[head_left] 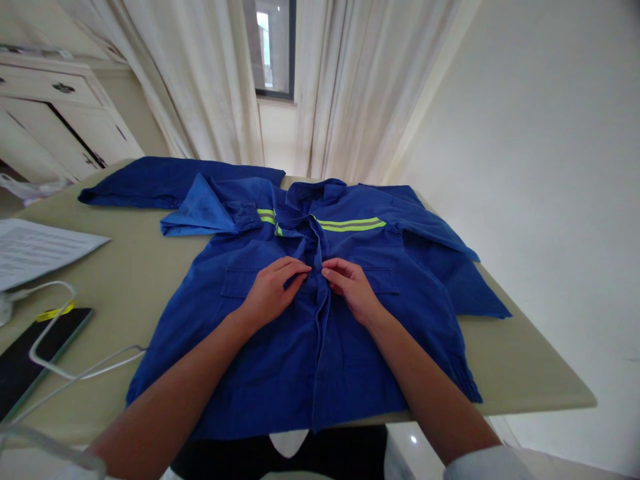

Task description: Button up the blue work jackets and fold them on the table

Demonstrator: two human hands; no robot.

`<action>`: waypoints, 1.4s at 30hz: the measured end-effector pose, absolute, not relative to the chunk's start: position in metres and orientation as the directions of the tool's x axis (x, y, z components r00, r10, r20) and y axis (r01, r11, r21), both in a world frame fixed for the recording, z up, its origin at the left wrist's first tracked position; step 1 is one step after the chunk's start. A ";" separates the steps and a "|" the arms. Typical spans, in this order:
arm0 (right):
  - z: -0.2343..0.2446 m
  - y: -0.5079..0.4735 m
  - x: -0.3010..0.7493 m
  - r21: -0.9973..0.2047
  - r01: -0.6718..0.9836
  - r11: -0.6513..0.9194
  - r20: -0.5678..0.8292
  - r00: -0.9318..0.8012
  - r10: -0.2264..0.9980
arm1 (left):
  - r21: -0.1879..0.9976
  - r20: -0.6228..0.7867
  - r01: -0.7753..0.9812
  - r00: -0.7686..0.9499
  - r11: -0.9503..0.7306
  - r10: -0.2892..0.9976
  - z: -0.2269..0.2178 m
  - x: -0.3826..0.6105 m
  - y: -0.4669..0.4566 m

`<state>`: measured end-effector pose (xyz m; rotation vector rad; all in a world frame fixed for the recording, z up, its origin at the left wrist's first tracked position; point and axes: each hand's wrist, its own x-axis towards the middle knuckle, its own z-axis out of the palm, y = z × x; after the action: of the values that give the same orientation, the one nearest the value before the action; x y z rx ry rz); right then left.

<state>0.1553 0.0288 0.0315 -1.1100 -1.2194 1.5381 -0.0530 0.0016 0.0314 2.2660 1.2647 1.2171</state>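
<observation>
A blue work jacket [280, 347] with yellow-green reflective stripes lies front up on a beige table [520, 373], collar away from me. Its left sleeve is folded over the chest and its right sleeve spreads toward the table's right edge. My left hand [273, 290] and my right hand [353, 283] meet at the jacket's front opening at chest height. The fingers of both hands are curled and pinch the two edges of the placket. What sits between the fingertips is too small to make out.
A second blue garment [165, 177] lies at the table's far left. Printed paper [35, 250] rests at the left edge, with a dark tablet [30, 363] and white cables [75, 373] in front of it. White cabinet and curtains stand behind. The wall is on the right.
</observation>
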 end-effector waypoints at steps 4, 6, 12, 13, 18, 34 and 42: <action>0.029 0.028 0.150 -0.983 -0.096 -0.158 -0.134 -0.222 0.966 | 0.606 0.511 0.551 0.284 -0.574 0.811 0.033 -0.053 0.002; 0.026 0.029 0.148 -0.989 -0.088 -0.121 -0.101 -0.207 0.973 | 0.607 0.518 0.551 0.273 -0.573 0.811 0.033 -0.053 0.003; 0.024 0.026 0.148 -0.989 0.089 0.121 0.102 -0.195 0.975 | 0.598 0.588 0.583 0.148 -0.551 0.795 0.032 -0.051 0.004; 0.024 0.026 0.148 -0.980 0.130 0.154 0.125 -0.205 0.971 | 0.596 0.592 0.585 0.142 -0.550 0.793 0.032 -0.051 0.004; 0.026 0.023 0.149 -0.963 0.161 0.217 0.173 -0.248 0.953 | 0.586 0.583 0.590 0.169 -0.556 0.794 0.031 -0.053 0.006; 0.023 0.032 0.147 -0.990 0.012 0.140 0.123 -0.407 0.905 | 0.501 0.492 0.703 0.249 -0.505 0.834 0.024 -0.051 0.010; 0.022 0.040 0.149 -0.966 0.148 0.211 0.133 -0.414 0.901 | 0.603 0.460 0.659 0.174 -0.450 0.871 0.019 -0.047 0.011</action>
<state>0.1491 0.0397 0.0216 -0.9862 -1.7345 1.2656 -0.0473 0.0108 0.0194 2.1861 1.4695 1.1448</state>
